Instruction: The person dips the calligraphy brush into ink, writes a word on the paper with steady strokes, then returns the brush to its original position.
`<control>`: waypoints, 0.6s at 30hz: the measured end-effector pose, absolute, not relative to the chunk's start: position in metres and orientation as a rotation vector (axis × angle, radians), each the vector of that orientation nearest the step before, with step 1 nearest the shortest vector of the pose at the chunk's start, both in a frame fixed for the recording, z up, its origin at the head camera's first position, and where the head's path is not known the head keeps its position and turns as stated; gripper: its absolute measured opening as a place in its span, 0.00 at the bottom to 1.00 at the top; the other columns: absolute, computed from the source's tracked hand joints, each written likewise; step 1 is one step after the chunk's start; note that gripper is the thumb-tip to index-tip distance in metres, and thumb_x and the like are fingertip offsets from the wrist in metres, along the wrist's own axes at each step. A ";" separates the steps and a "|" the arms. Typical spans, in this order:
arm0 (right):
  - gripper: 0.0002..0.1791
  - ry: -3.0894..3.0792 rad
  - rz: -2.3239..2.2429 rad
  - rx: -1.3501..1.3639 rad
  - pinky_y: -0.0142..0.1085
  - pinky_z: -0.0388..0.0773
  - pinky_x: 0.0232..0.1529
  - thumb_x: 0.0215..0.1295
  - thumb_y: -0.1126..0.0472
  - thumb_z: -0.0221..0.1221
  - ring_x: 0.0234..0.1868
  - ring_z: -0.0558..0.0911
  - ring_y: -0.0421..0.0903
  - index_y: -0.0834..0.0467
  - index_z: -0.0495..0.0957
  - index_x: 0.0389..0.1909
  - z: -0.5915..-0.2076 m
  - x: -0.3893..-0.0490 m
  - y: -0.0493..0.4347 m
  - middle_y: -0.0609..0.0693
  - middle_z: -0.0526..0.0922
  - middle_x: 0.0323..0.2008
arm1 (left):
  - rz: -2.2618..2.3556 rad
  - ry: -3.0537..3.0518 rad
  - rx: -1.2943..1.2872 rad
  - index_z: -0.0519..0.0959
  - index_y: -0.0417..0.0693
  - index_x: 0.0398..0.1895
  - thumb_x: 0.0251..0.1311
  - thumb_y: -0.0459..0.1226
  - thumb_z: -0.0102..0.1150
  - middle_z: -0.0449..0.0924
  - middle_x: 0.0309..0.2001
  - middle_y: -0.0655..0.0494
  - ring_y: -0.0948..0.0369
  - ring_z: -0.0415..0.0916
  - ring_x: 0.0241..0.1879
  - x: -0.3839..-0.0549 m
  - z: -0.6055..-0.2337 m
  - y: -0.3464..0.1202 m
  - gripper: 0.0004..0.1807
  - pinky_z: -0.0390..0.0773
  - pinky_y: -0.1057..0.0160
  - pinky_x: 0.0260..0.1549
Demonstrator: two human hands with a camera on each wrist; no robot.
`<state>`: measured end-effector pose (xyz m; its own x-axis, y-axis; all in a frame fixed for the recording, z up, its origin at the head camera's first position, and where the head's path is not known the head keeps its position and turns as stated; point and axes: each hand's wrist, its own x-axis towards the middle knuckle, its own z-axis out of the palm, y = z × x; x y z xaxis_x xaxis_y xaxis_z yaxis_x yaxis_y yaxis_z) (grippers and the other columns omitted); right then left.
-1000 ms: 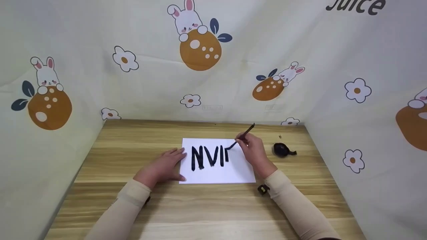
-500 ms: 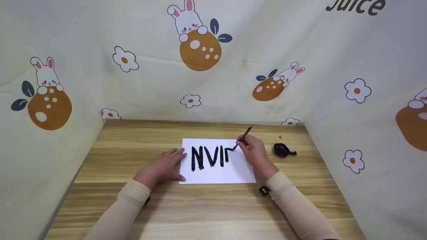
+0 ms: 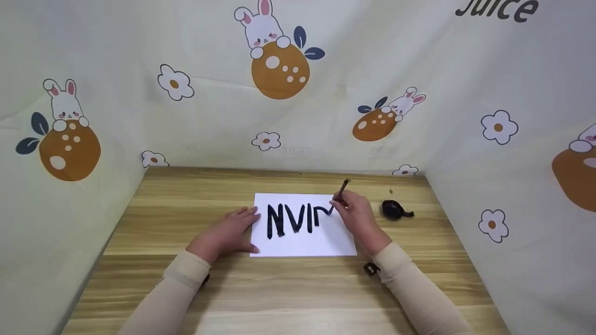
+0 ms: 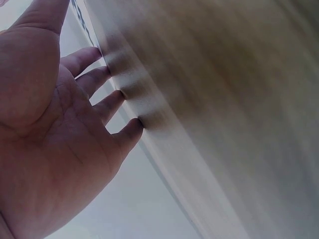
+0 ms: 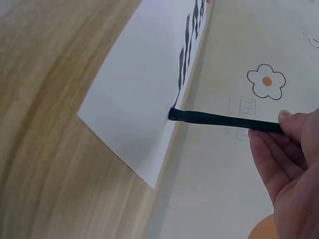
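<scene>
A white sheet of paper [image 3: 288,246] lies on the wooden table, with thick black strokes [image 3: 274,221] reading N, V, I and part of another letter. My right hand [image 3: 361,218] pinches a dark paintbrush [image 3: 343,187] between thumb and fingers. In the right wrist view the brush [image 5: 214,118] touches the paper with its black tip, where a stroke ends. My left hand [image 3: 228,232] rests on the paper's left edge, fingers spread and holding nothing. The left wrist view shows that hand [image 4: 65,114] from the palm side, fingertips down on the surface.
A small black dish with a handle [image 3: 393,210] stands right of my right hand on the table [image 3: 288,298]. A printed cloth [image 3: 209,116] with rabbits and flowers surrounds the table at the back and sides. Dark wrist devices [image 3: 371,268] show under the sleeves.
The right hand has moved slightly right and toward me with the paintbrush, which now stands steeper. The newest black stroke has grown rightward and curves down. The left hand stays put.
</scene>
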<state>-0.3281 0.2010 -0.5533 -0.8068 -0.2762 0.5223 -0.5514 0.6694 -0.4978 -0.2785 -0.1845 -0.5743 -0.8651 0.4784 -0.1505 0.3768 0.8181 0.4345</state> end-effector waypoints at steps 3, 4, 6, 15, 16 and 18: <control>0.05 -2.488 0.909 0.636 0.47 0.90 0.42 0.72 0.65 0.74 0.39 0.90 0.50 0.61 0.87 0.40 -0.552 -0.326 0.201 0.54 0.91 0.37 | 0.585 2.749 0.661 0.64 0.41 0.86 0.59 0.58 0.82 0.56 0.88 0.43 0.36 0.48 0.86 -0.278 -0.574 -0.185 0.58 0.52 0.28 0.81; 0.05 -2.492 0.905 0.635 0.47 0.90 0.42 0.72 0.65 0.74 0.38 0.90 0.50 0.61 0.87 0.40 -0.552 -0.325 0.201 0.54 0.91 0.37 | 0.583 2.748 0.657 0.64 0.42 0.87 0.60 0.58 0.82 0.55 0.88 0.44 0.36 0.48 0.87 -0.278 -0.574 -0.185 0.58 0.52 0.28 0.81; 0.05 -2.495 0.910 0.636 0.46 0.90 0.42 0.71 0.65 0.74 0.38 0.90 0.50 0.61 0.87 0.39 -0.551 -0.324 0.201 0.54 0.91 0.36 | 0.580 2.744 0.654 0.64 0.42 0.87 0.60 0.58 0.81 0.55 0.88 0.44 0.37 0.47 0.87 -0.278 -0.575 -0.185 0.59 0.51 0.29 0.81; 0.06 -2.482 0.895 0.673 0.45 0.89 0.38 0.70 0.64 0.75 0.34 0.88 0.49 0.61 0.87 0.37 -0.548 -0.320 0.201 0.53 0.90 0.33 | 0.573 2.748 0.685 0.63 0.40 0.87 0.60 0.58 0.81 0.55 0.88 0.42 0.35 0.48 0.86 -0.280 -0.576 -0.185 0.59 0.52 0.30 0.81; 0.06 -2.478 0.887 0.678 0.45 0.89 0.37 0.70 0.64 0.75 0.33 0.88 0.49 0.61 0.87 0.36 -0.548 -0.320 0.200 0.53 0.90 0.33 | 0.569 2.748 0.687 0.63 0.40 0.87 0.60 0.58 0.81 0.55 0.88 0.42 0.35 0.48 0.86 -0.280 -0.575 -0.185 0.59 0.52 0.30 0.81; 0.07 -2.471 0.869 0.686 0.45 0.88 0.36 0.69 0.64 0.76 0.32 0.88 0.48 0.60 0.87 0.36 -0.548 -0.319 0.199 0.53 0.90 0.32 | 0.568 2.748 0.694 0.63 0.40 0.86 0.60 0.58 0.81 0.55 0.88 0.42 0.35 0.48 0.86 -0.280 -0.575 -0.185 0.59 0.52 0.29 0.81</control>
